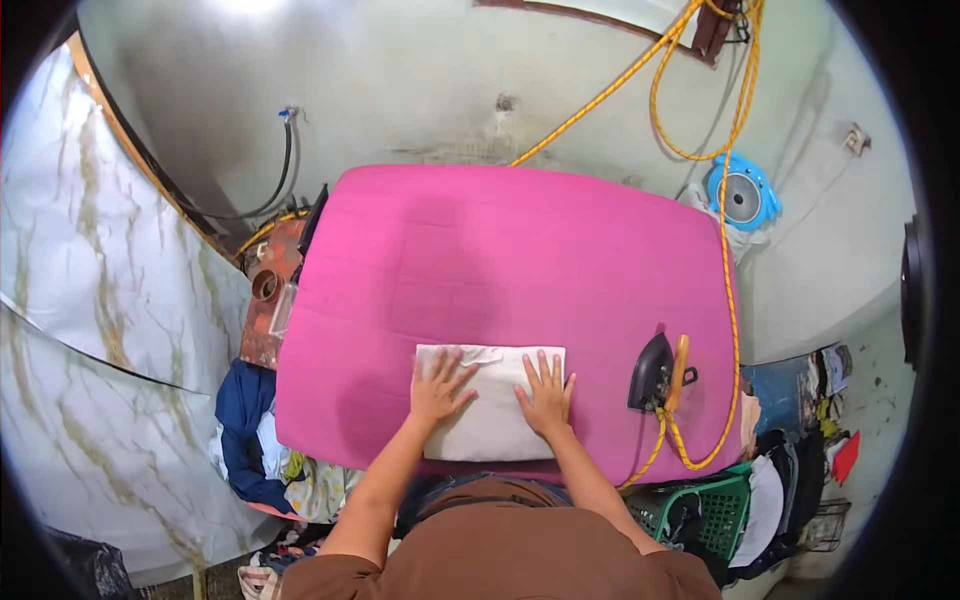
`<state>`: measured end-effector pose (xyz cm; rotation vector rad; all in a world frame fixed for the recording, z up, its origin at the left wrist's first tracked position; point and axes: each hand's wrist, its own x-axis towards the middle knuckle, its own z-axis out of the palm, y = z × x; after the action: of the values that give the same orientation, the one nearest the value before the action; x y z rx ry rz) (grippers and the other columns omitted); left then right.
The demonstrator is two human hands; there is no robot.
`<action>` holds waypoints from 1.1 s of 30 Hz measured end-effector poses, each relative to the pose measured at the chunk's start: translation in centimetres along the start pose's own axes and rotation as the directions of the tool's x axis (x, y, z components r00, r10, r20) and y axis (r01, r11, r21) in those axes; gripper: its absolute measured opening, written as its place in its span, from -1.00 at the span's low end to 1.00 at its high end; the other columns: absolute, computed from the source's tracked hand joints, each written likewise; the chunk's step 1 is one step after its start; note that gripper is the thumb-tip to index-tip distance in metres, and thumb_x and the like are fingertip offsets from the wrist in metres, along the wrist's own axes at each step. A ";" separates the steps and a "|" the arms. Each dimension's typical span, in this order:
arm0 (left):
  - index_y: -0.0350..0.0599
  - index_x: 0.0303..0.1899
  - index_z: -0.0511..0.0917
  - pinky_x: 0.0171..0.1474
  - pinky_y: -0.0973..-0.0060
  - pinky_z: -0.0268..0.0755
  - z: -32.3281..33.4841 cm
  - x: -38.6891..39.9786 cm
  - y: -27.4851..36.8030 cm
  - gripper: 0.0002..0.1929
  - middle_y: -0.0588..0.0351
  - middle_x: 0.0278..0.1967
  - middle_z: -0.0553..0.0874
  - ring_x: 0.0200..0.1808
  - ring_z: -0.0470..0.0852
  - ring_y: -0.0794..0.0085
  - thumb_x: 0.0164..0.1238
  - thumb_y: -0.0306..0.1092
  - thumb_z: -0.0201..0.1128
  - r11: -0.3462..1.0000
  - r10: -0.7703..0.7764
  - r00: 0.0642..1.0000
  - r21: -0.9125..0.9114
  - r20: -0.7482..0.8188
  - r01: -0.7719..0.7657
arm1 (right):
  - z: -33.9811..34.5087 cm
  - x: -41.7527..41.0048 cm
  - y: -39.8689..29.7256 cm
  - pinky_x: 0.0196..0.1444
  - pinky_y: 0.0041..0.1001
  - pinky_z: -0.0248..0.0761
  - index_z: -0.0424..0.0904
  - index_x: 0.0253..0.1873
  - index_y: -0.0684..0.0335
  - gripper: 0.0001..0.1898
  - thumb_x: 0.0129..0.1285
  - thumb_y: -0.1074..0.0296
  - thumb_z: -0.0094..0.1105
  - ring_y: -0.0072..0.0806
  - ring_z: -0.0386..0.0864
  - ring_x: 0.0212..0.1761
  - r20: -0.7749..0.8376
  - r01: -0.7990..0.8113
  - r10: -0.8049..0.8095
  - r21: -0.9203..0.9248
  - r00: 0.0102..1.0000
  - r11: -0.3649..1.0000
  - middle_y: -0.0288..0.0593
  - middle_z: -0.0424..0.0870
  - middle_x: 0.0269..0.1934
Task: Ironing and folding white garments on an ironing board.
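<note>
A folded white cloth (499, 420) lies near the front edge of a table or board covered in pink fabric (525, 262). Flat on the cloth's upper left part rests my left hand (442, 386), fingers spread. My right hand (547, 390) lies palm down on its upper right part, fingers apart, the thumb side towards the middle. Neither hand grips anything. To the right of the cloth stands a clothes iron (652, 373) with a dark soleplate and a wooden handle (679, 371). A yellow patterned cord (729, 300) runs from the iron and up over the pink cover's right side.
Piled clothes (251, 435) sit at the left front. A green plastic basket (739, 510) with dark items stands at the right front, beside hanging clothes (806, 480). Behind the right corner is a blue fan-like device (752, 187). A reddish surface (259, 330) borders the left side.
</note>
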<state>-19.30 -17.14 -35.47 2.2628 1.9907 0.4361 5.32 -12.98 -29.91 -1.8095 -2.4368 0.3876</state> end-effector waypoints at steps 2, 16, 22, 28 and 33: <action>0.62 0.48 0.31 0.42 -0.54 -0.46 -1.3 0.5 0.5 -0.42 0.27 0.62 0.10 0.66 -0.15 0.19 0.50 0.34 -0.11 0.999 -0.011 1.000 0.050 0.018 0.010 | 0.4 -0.1 0.5 0.56 0.26 -0.43 0.06 0.62 -0.28 -0.32 0.47 -0.22 -0.09 -0.08 -0.22 0.70 -0.061 0.021 -0.022 -0.027 0.998 0.999 -0.26 -0.06 0.67; 0.40 0.54 0.23 0.52 -0.28 -0.24 -1.8 -7.8 4.2 -0.26 0.04 0.59 0.17 0.63 0.01 0.06 0.41 0.38 0.00 0.985 0.164 0.984 -0.065 0.073 -0.159 | 1.2 -6.2 -0.3 0.49 0.41 -0.34 0.20 0.58 -0.21 -0.37 0.45 -0.08 -0.02 0.03 -0.05 0.64 -0.020 0.366 -0.369 -0.086 0.929 0.927 -0.21 0.11 0.61; 0.26 0.53 0.26 0.57 -0.15 -0.30 -2.6 -10.7 -0.3 -0.29 0.10 0.59 0.16 0.63 0.05 0.24 0.45 0.26 0.05 0.991 0.080 0.994 0.102 0.073 -0.087 | -0.3 -10.0 9.2 0.51 0.37 -0.31 0.30 0.53 -0.28 -0.34 0.38 -0.26 0.04 -0.06 0.05 0.63 0.024 0.357 -0.358 -0.147 0.934 0.922 -0.32 0.23 0.57; -0.29 0.55 0.07 0.54 -0.25 -0.48 -3.1 -12.8 -1.0 -0.21 -0.09 0.59 0.11 0.65 -0.09 0.06 0.52 0.09 0.04 0.883 -0.463 0.882 -0.135 -0.089 0.450 | -11.1 -5.3 14.2 0.56 0.15 -0.13 0.29 0.50 0.23 -0.29 0.30 0.11 0.23 0.18 0.05 0.60 -0.582 -0.280 0.019 -0.363 0.813 0.889 0.17 0.23 0.51; -0.19 0.53 0.18 0.55 -0.25 -0.47 -0.6 -14.1 -1.5 -0.28 -0.03 0.57 0.20 0.64 -0.04 0.11 0.52 0.08 0.02 0.820 -0.556 0.804 0.019 -0.211 0.573 | -12.2 -0.4 28.0 -0.10 -0.24 0.59 0.09 0.45 0.52 -0.10 0.27 0.07 0.44 -0.21 0.70 -0.12 -0.283 -0.312 0.585 0.631 0.760 0.710 0.12 0.66 -0.07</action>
<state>-22.39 -30.88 -37.39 1.5702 2.6840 0.5293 34.15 -3.96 -25.11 -1.9198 -1.3299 0.5408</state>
